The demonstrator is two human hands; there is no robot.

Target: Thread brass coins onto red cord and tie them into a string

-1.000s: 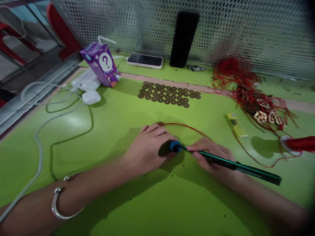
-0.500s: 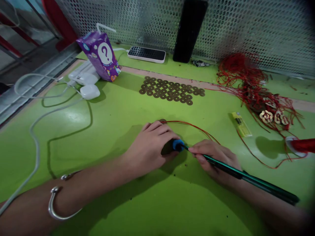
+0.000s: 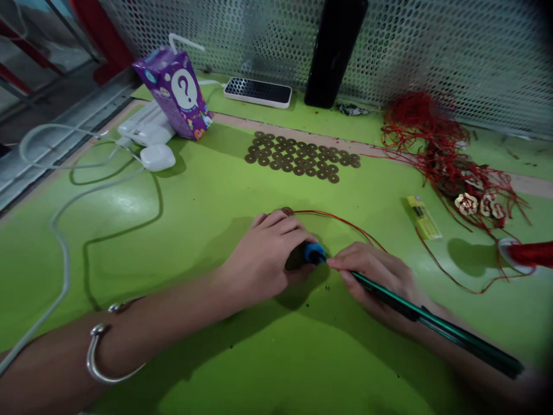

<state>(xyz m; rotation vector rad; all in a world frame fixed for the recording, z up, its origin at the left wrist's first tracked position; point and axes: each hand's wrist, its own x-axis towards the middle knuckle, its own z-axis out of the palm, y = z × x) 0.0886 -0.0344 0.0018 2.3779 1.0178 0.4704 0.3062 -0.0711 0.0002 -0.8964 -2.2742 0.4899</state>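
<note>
My left hand point(image 3: 263, 256) is curled round a small dark object with a blue ring-shaped end point(image 3: 313, 252); most of it is hidden in the fingers. Pinched in my right hand point(image 3: 375, 274) is a long, dark green pen-like tool point(image 3: 444, 327). Its thin dark tip meets the blue end, and whether it goes inside I cannot tell. Just past my left fingertips lies a brown holed coin point(image 3: 287, 211), partly covered by them. A red cord point(image 3: 334, 217) runs from beside that coin towards my right hand.
Rows of holed coins point(image 3: 298, 155) lie towards the back. Tangled red cords point(image 3: 425, 138) with gold flower-shaped pieces, a yellow lighter-like packet point(image 3: 423, 217) and a red spool point(image 3: 529, 253) are at right. A purple drink carton point(image 3: 181, 95), white chargers point(image 3: 158, 157) and phones point(image 3: 258, 92) stand or lie behind.
The pen-like tool's rear end has dipped slightly, and my right hand has shifted a little left. My left hand keeps its hold on the dark object with the blue end.
</note>
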